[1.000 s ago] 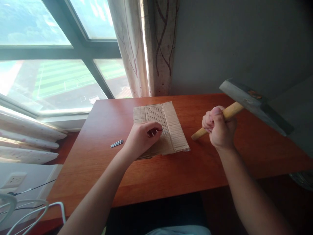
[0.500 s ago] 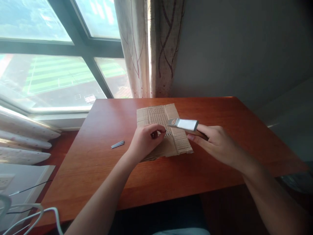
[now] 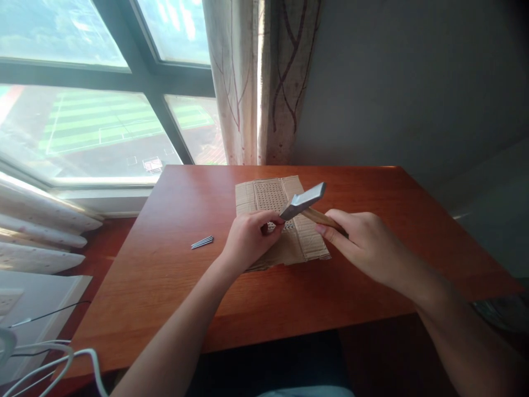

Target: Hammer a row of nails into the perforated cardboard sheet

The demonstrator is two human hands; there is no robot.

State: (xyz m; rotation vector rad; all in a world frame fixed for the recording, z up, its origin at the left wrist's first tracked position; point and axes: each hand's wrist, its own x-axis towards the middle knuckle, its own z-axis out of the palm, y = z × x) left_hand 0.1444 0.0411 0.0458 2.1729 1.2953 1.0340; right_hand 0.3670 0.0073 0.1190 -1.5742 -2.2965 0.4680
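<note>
Pinching a nail (image 3: pixel 276 224) upright on the perforated cardboard (image 3: pixel 268 196), left hand (image 3: pixel 248 240) fingers closed on it; right hand (image 3: pixel 359 242) clenched on the hammer (image 3: pixel 303 200) handle. Hammer head sits just above-right of the nail, handle running back right; spare nails (image 3: pixel 202 242) lie on the table (image 3: pixel 173 275) well left.

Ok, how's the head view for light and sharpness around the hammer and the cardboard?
Head view: daylight from the window washes out the left, the wall at right sits dim. The hammer head is slightly motion-soft; the cardboard holes read clearly. Edges bow from the wide lens. Left hand and right hand are evenly lit.
</note>
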